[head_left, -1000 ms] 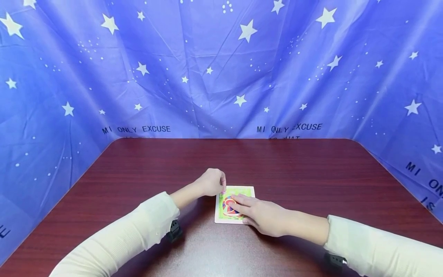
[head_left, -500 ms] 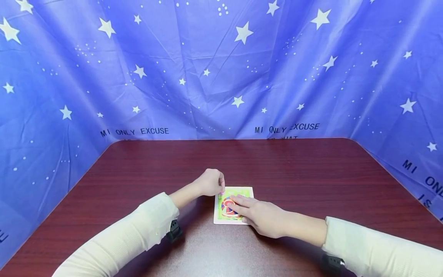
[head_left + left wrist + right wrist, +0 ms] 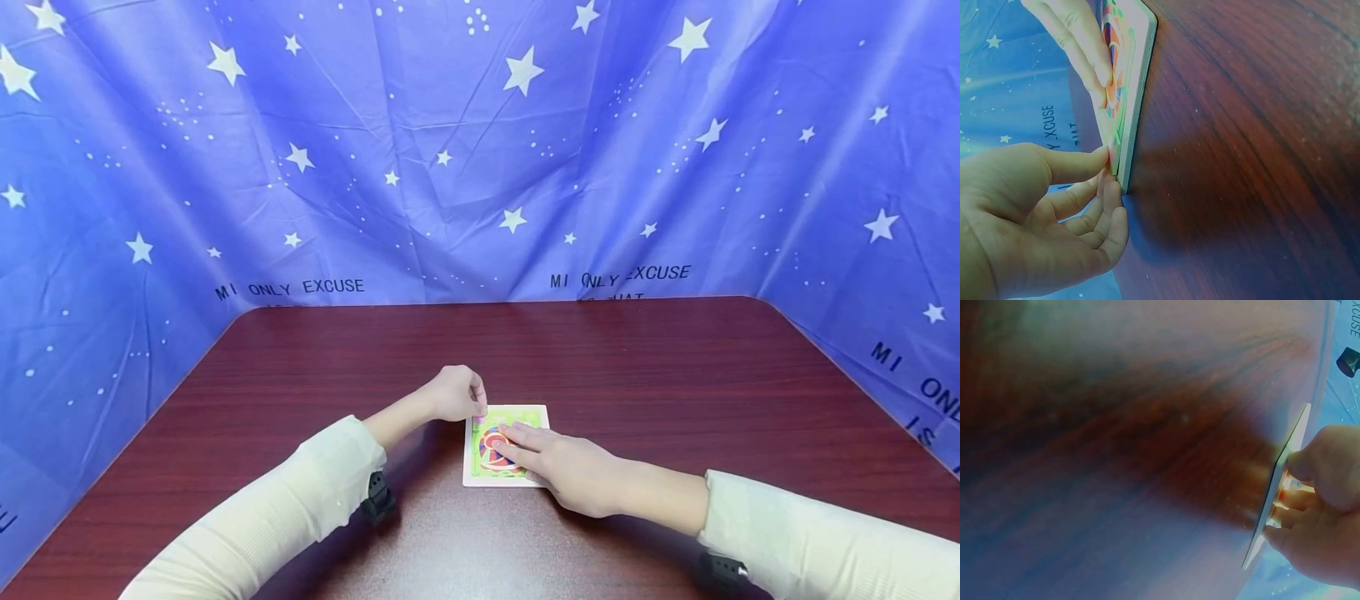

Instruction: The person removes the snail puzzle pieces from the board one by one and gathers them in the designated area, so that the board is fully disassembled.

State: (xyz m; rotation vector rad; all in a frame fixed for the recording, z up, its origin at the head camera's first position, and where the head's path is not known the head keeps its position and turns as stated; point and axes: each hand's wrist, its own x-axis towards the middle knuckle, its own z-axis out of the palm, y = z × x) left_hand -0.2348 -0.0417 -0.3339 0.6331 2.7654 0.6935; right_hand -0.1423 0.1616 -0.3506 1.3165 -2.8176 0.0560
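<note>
A thin square picture board (image 3: 487,479) with a white border and a green, red and blue print lies flat on the table. My left hand (image 3: 456,393) is at its far left corner. In the left wrist view, that hand's thumb and fingers (image 3: 1110,156) pinch the corner edge of the picture board (image 3: 1141,62). My right hand (image 3: 581,471) rests on the board from the right, its fingers stretched over the print and covering part of it. In the right wrist view, the right thumb (image 3: 1300,465) is against the near side of the board (image 3: 1272,481).
The dark red wood table (image 3: 337,358) reaches out around the board on all sides. A blue curtain (image 3: 420,108) with white stars hangs behind and along both sides. Black straps (image 3: 378,498) sit under both sleeve cuffs.
The head view has shifted slightly. Both hands keep their places on the board, with only slight movement of the left fingertips at the corner.
</note>
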